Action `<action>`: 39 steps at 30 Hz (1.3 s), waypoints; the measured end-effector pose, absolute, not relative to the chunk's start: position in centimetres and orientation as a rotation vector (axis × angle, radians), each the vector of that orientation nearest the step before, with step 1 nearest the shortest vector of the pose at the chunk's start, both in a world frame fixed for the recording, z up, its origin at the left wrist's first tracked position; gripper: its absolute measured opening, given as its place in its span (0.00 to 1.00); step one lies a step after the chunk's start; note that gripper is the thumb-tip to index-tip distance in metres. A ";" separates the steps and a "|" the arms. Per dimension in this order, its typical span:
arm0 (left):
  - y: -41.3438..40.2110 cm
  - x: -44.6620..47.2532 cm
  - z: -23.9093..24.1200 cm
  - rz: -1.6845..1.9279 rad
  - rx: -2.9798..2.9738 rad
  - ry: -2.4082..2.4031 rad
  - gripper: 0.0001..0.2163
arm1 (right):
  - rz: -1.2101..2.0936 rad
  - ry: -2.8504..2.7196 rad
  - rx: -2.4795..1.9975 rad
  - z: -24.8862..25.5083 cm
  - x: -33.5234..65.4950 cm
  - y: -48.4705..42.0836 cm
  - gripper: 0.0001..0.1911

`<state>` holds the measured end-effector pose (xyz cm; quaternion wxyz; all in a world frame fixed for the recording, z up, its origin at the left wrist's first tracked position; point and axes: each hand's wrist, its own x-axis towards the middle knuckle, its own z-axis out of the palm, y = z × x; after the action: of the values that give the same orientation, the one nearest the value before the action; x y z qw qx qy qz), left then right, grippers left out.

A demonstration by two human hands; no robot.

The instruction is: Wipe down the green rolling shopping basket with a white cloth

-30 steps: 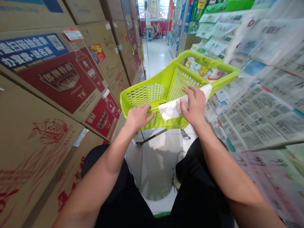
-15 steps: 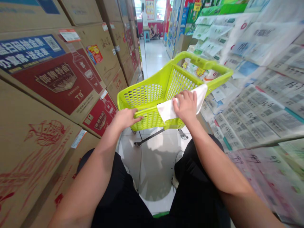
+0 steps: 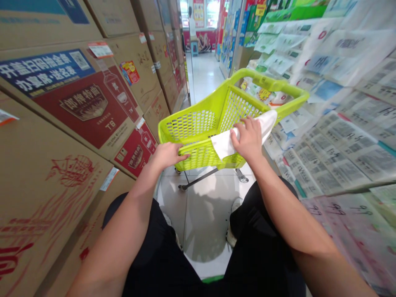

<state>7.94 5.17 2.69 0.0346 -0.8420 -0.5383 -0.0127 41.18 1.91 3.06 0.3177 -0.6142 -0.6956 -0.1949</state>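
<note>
A lime-green plastic shopping basket on wheels (image 3: 198, 123) stands in the aisle just in front of my knees. My left hand (image 3: 167, 154) grips its near rim at the left corner, fingers curled over the edge. Over the right side of that rim my right hand (image 3: 247, 138) presses a white cloth (image 3: 266, 121), fingers closed on it. The cloth drapes over the rim and hangs partly inside the basket. The basket's green handle (image 3: 269, 84) arches at the far side.
Stacked cardboard cartons (image 3: 71, 103) with red and blue labels wall the left side. Shelves of plastic-wrapped tissue packs (image 3: 343, 136) line the right. A narrow white tiled aisle (image 3: 202, 72) runs ahead toward a bright shop entrance. The basket's wheeled metal frame (image 3: 198, 179) rests on the floor.
My right hand slid the cloth along the rim toward the left, then a little back to the right. The left hand kept hold of the corner. The view shifted slightly.
</note>
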 end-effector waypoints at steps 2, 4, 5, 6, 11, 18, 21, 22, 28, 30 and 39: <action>5.4 7.8 2.9 -0.029 -2.592 -1.672 0.28 | -0.553 -1.692 -1.707 3.8 43.6 2.5 0.21; 5.6 7.9 3.0 -0.013 -2.600 -1.682 0.28 | -0.590 -1.581 -1.761 4.5 45.7 2.9 0.21; 5.7 7.9 3.0 -0.008 -2.601 -1.682 0.28 | -0.604 -1.546 -1.771 4.7 46.3 3.0 0.21; 5.7 8.0 3.0 -0.005 -2.597 -1.683 0.28 | -0.616 -1.526 -1.771 4.7 46.5 3.0 0.21; 5.6 8.1 2.5 -0.021 -2.548 -1.688 0.28 | -0.628 -1.628 -1.730 4.1 44.4 2.3 0.22; 5.0 8.1 2.8 -0.030 -2.588 -1.674 0.27 | -0.624 -1.512 -1.786 4.7 46.0 2.7 0.19; 4.8 8.5 2.8 -0.012 -2.571 -1.636 0.28 | -0.624 -1.450 -1.782 4.2 44.9 2.7 0.19; 4.8 8.6 2.8 -0.006 -2.557 -1.631 0.28 | -0.615 -1.479 -1.766 3.8 44.0 2.5 0.19; 4.8 8.7 2.9 0.014 -2.558 -1.665 0.29 | -0.452 -1.783 -1.605 2.2 39.2 1.3 0.19; 4.8 8.5 3.0 0.018 -2.566 -1.683 0.28 | -0.480 -1.720 -1.618 2.5 39.9 1.5 0.19; 4.1 9.3 3.2 -0.004 -2.565 -1.650 0.28 | -0.565 -1.691 -1.646 2.5 39.9 1.4 0.20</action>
<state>9.27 4.12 3.18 0.0458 -0.8401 -0.5405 -0.0012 39.92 1.39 2.47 0.3499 -0.6354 -0.6528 -0.2183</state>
